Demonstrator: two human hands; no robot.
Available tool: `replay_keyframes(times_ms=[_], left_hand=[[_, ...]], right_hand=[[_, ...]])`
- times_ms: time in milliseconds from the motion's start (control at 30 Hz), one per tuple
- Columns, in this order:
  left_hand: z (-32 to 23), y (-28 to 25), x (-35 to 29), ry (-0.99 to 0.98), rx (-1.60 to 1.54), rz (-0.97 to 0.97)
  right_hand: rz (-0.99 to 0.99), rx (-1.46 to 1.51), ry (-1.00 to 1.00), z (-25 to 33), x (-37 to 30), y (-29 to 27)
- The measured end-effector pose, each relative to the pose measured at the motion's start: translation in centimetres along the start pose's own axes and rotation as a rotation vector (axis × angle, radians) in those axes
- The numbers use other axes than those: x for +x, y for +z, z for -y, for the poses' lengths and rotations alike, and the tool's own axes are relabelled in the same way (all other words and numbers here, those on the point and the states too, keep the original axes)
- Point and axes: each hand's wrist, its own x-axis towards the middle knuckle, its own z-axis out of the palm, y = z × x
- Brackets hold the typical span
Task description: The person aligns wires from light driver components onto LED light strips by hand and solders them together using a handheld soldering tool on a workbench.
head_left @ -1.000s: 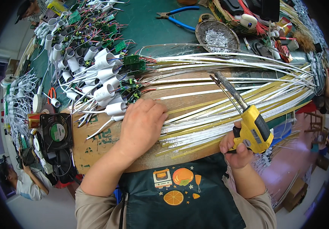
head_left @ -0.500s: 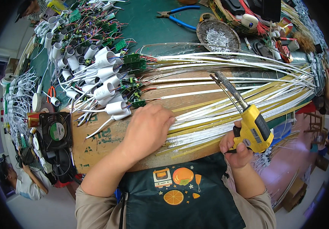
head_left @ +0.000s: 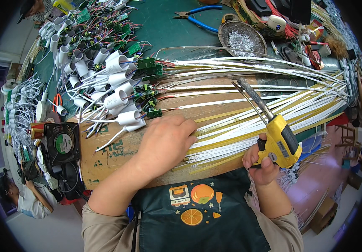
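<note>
My right hand (head_left: 262,164) grips a yellow and black soldering gun (head_left: 282,143) by its handle. Its metal barrel and thin solder guide tube point up and to the left, above the strips. My left hand (head_left: 168,140) lies back-up on the board with its fingers curled down at the left ends of white and yellow LED strips (head_left: 231,140). Its fingertips are hidden, so what they pinch does not show. Just beyond this hand, small green circuit boards (head_left: 153,113) stick out of white plastic tubes (head_left: 128,117). Several of these boards have wires running to strips that stretch rightward.
A brown board (head_left: 105,161) lies under my work. Left of it stands a black fan (head_left: 62,143); more tubes and circuit boards (head_left: 92,38) are heaped far left. Blue-handled pliers (head_left: 199,17) and a round dish (head_left: 241,38) of shiny bits lie at the back. Another person (head_left: 32,197) sits at far left.
My left hand has shifted slightly to the right along the strip ends. The soldering gun in my right hand stays almost where it was.
</note>
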Motion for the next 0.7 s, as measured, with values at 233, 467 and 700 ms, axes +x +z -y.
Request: replay_keyframes(times_ms=[233, 467, 700], left_hand=[[-0.2, 0.0, 0.2, 0.037, 0.108, 0.030], [-1.0, 0.3, -0.1, 0.152, 0.330, 0.043], [-2.7, 0.6, 0.2, 0.157, 0.514, 0.128]], right_hand=[[-0.008, 0.000, 0.006, 0.1, 0.0, 0.1], [-0.001, 0.003, -0.001, -0.1, 0.0, 0.0], [0.003, 0.035, -0.001, 0.0, 0.0, -0.1]])
